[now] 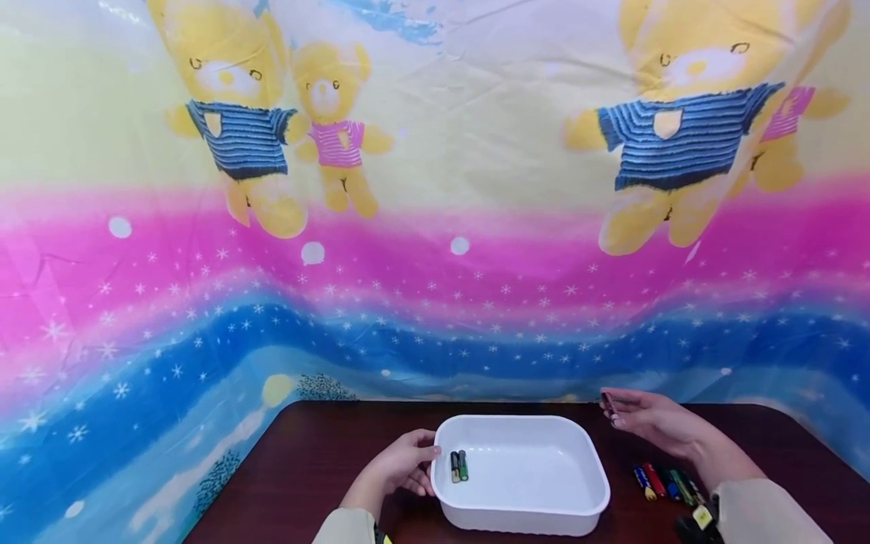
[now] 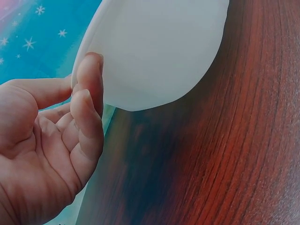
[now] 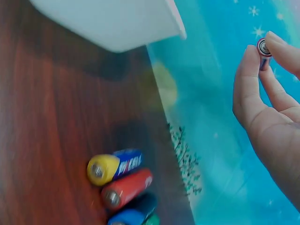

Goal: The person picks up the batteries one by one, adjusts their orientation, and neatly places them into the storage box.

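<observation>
A white plastic basin [image 1: 523, 514] stands on the dark wooden table. My left hand [image 1: 408, 461] grips its left rim, thumb on top and fingers against the outer wall; the left wrist view shows the fingers [image 2: 89, 79] curled at the white edge. Two batteries [image 1: 459, 466] lie side by side inside, near the left wall. Right of the basin, my right hand [image 1: 655, 423] is raised and pinches one battery [image 3: 264, 48] between thumb and fingertips, its end facing the right wrist camera.
Several batteries lie in a row on the table below my right forearm, among them a blue and yellow one [image 3: 115, 166] and a red one [image 3: 126, 187]. A cloth printed with bears [image 1: 435, 302] hangs behind the table [image 1: 306, 446].
</observation>
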`<state>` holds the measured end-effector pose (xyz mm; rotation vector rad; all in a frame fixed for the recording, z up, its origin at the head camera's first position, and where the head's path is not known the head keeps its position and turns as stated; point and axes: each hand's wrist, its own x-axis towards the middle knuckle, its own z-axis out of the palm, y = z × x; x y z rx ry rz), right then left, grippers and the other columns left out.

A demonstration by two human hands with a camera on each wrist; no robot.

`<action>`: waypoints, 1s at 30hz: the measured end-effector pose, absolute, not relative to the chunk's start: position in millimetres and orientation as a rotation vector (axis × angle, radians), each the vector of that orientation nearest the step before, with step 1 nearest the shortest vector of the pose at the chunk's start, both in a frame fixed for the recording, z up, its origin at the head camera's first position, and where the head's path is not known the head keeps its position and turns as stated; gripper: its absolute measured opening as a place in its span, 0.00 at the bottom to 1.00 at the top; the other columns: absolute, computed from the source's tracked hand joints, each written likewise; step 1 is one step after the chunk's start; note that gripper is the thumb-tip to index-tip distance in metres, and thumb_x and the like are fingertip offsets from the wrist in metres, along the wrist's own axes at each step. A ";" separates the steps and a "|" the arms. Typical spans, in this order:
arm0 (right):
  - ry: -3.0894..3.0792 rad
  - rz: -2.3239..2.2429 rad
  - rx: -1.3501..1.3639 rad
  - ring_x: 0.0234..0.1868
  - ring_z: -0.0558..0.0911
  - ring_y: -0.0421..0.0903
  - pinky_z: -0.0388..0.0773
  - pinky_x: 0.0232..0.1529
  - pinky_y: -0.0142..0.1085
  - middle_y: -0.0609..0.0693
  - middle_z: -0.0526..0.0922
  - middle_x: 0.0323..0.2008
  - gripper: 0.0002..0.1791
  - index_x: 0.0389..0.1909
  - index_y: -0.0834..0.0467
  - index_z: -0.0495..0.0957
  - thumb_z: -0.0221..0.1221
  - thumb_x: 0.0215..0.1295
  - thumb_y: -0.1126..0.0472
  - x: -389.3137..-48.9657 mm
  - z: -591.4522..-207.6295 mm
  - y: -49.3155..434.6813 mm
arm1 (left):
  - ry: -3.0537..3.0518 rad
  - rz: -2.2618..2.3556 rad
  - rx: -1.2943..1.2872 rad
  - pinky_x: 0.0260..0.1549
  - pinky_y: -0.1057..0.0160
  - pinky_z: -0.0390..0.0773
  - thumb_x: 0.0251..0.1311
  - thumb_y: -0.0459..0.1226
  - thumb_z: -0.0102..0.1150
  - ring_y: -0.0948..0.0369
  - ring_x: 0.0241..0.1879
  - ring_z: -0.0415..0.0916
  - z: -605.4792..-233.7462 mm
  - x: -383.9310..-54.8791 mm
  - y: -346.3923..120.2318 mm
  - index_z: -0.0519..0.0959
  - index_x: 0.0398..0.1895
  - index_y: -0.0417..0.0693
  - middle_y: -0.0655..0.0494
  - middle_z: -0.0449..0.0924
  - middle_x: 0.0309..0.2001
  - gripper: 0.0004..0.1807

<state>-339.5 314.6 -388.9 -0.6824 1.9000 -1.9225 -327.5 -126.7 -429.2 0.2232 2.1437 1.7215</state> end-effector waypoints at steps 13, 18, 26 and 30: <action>2.008 -1.841 -0.689 0.56 0.70 0.36 0.72 0.55 0.33 0.60 0.63 0.63 0.41 0.67 0.75 0.39 0.54 0.63 0.69 -354.9 -368.3 273.3 | 2.158 1.727 0.223 0.12 0.67 0.77 0.66 0.37 0.49 0.60 0.12 0.74 -424.4 -322.3 -125.2 0.61 0.63 0.37 0.38 0.76 0.27 0.25; 2.005 -1.817 -0.678 0.58 0.68 0.40 0.69 0.58 0.37 0.69 0.54 0.66 0.40 0.68 0.73 0.41 0.55 0.62 0.69 -359.5 -367.2 262.5 | 2.151 1.729 0.215 0.12 0.67 0.77 0.65 0.37 0.49 0.60 0.12 0.75 -424.6 -322.8 -125.4 0.61 0.63 0.38 0.38 0.76 0.26 0.25; 1.926 -1.843 -0.745 0.55 0.72 0.39 0.71 0.56 0.34 0.55 0.68 0.60 0.37 0.68 0.72 0.44 0.53 0.63 0.71 -369.6 -370.8 251.7 | 2.152 1.725 0.202 0.13 0.67 0.77 0.65 0.38 0.50 0.60 0.12 0.74 -426.7 -325.7 -125.9 0.61 0.63 0.39 0.41 0.75 0.25 0.25; 1.908 -1.828 -0.724 0.56 0.72 0.43 0.71 0.57 0.36 0.54 0.70 0.59 0.35 0.68 0.70 0.48 0.53 0.62 0.72 -375.2 -374.3 242.2 | 2.145 1.727 0.201 0.12 0.67 0.77 0.65 0.38 0.50 0.60 0.12 0.74 -427.0 -326.4 -125.9 0.61 0.63 0.39 0.41 0.75 0.25 0.25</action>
